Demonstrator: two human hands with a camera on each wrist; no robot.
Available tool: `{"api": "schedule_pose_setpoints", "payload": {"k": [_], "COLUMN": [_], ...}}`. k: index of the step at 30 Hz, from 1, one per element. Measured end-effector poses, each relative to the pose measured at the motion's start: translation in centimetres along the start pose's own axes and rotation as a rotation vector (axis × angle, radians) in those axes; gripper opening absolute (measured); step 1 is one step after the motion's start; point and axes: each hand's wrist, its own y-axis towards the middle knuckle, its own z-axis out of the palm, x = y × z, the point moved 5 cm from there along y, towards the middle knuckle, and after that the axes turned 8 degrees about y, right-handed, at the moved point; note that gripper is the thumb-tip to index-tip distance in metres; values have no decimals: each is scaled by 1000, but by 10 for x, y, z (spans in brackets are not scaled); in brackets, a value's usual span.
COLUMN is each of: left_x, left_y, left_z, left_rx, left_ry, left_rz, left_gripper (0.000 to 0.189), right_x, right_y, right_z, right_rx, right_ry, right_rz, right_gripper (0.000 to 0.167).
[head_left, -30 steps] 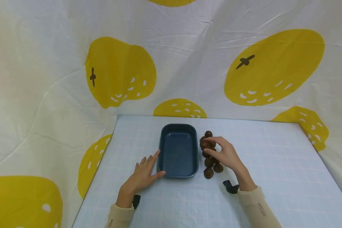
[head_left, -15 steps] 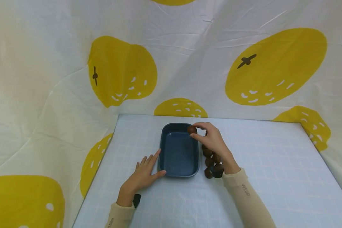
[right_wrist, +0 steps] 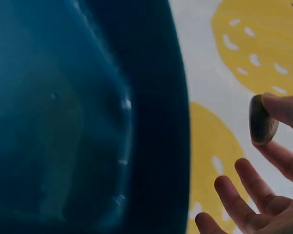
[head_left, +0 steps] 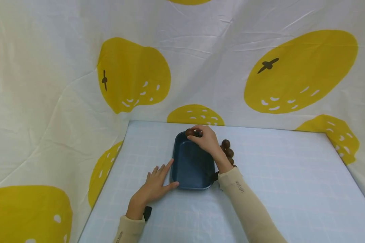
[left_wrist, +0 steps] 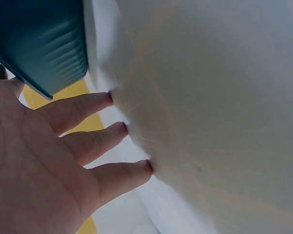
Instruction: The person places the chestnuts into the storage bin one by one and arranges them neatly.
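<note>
My right hand (head_left: 207,140) pinches a brown chestnut (head_left: 189,132) between thumb and forefinger, above the far end of a dark blue rectangular dish (head_left: 192,167). In the right wrist view, the chestnut (right_wrist: 262,121) shows a flattish dark side, and the other fingers (right_wrist: 234,197) are spread apart. At the dish's near left side lies my left hand (head_left: 153,187), its forefinger and thumb extended to the dish's edge. The left wrist view shows fingertips (left_wrist: 118,129) resting on the cloth beside the dish wall (left_wrist: 53,48).
Several more chestnuts (head_left: 229,153) lie to the right of the dish, partly hidden by my right forearm. A pale checked cloth (head_left: 292,175) covers the table. Behind it hangs a white sheet (head_left: 207,74) with yellow fruit prints.
My right hand has picked a chestnut from the pile and carried it left, over the dish's far end. The left hand stays at the dish's edge.
</note>
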Motion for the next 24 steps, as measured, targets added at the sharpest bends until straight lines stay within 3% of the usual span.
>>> {"api": "schedule_pose_setpoints", "payload": {"k": [12,24], "left_x": [0,-1], "left_y": [1,1], "left_z": [1,0], "left_rx": [-2,2], "left_ry": [-4,1], "left_rz": [7,8], "left_gripper": [91,89], "right_x": [-23,-44], "right_y": [10,9], "right_z": [38,57], "right_rx": [-34,22], "right_ry": [-23,-109], "right_rz": [101,215], "right_gripper": [39,39]}}
